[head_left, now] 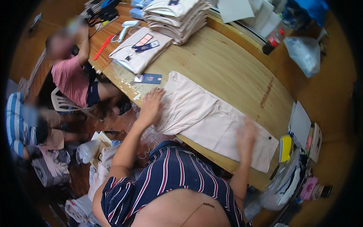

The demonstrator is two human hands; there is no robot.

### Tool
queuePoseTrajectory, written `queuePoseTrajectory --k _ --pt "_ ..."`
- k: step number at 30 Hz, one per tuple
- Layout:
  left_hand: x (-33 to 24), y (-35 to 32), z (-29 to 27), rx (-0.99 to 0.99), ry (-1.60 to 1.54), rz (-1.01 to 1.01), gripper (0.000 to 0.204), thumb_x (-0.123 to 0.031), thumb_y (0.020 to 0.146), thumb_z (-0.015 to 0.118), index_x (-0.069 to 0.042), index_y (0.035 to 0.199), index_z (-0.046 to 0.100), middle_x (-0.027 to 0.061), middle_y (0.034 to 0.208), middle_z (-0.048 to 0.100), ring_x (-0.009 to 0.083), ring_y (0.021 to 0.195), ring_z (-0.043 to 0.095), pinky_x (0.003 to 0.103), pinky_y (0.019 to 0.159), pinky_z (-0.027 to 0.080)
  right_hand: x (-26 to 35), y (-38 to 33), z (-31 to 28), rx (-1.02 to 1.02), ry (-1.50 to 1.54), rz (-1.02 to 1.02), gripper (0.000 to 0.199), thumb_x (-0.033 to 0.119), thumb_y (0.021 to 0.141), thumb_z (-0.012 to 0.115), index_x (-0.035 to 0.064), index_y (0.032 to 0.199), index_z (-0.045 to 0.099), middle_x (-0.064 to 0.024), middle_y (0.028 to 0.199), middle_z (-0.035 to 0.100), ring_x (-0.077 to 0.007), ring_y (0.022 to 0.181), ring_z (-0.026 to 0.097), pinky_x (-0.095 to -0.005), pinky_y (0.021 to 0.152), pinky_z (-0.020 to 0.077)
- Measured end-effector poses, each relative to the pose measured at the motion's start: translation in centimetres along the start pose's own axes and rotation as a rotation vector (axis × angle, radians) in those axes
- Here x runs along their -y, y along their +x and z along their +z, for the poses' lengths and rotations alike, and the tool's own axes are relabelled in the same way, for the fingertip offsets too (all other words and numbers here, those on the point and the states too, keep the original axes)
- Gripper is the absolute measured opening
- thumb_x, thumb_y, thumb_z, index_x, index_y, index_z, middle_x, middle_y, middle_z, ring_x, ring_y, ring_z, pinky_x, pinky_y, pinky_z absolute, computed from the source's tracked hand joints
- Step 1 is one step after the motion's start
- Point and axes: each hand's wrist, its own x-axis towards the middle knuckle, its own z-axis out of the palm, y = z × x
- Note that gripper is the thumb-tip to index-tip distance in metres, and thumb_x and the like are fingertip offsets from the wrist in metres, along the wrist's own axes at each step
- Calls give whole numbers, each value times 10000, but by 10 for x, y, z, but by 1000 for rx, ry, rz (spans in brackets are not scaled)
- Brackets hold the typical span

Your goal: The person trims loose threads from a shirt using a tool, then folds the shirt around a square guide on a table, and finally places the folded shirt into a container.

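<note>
Brown walls are enclosing a cluttered workroom, and a long wooden desk is running from the upper left toward the lower right. Along its near side, a pale pink garment is lying lengthwise, its left end bunching into wrinkles and its right end lying flatter. A small dark label is showing near that right end.

The left hand is resting at the garment's left end, fingers reaching over the cloth; its grip is looking wide and loose. The right hand is appearing blurred over the garment's right half, so I cannot tell whether its grip is wide, narrow or holding cloth.

Just beyond the left hand, a navy tag is lying on the desk. Past it, a folded garment is carrying more tags, and a tall stack of similar folded garments is standing behind. A red strip and a white handled tool are lying to the left. Near the desk's right end, a yellow packet is leaning. Off to the left, a person in a pink shirt is sitting on a white chair.
</note>
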Motion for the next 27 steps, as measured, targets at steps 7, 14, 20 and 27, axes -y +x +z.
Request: queuePoseTrajectory --k 7,14,20,27 --pt "56 -19 21 136 18 172 263 -221 773 538 -58 971 477 67 1275 405 232 1251 278 537 961 242 106 23 138 488 328 -815 384 203 674 639 63 1020 553 -69 1084 545 -277 1030 485 -424 901 326" --pt "60 -17 28 60 -21 137 343 -257 788 505 -79 1079 475 85 1204 464 229 1201 352 455 982 260 -22 217 101 47 1243 233 184 141 851 503 -10 953 528 -102 894 566 -172 769 560 -289 651 474" --pt "57 -17 21 50 -126 7 380 -199 772 534 -86 1131 482 131 1199 458 253 1165 386 424 986 250 -146 301 156 104 277 461 547 477 758 539 65 1117 542 -140 1125 542 -273 1011 516 -378 843 394" --pt "51 -1 17 42 -155 48 407 -150 726 602 -105 1117 499 110 1175 478 243 1141 407 426 975 267 -105 317 177 -27 685 259 298 50 725 613 -24 1002 534 -104 953 581 -168 829 546 -272 712 433"
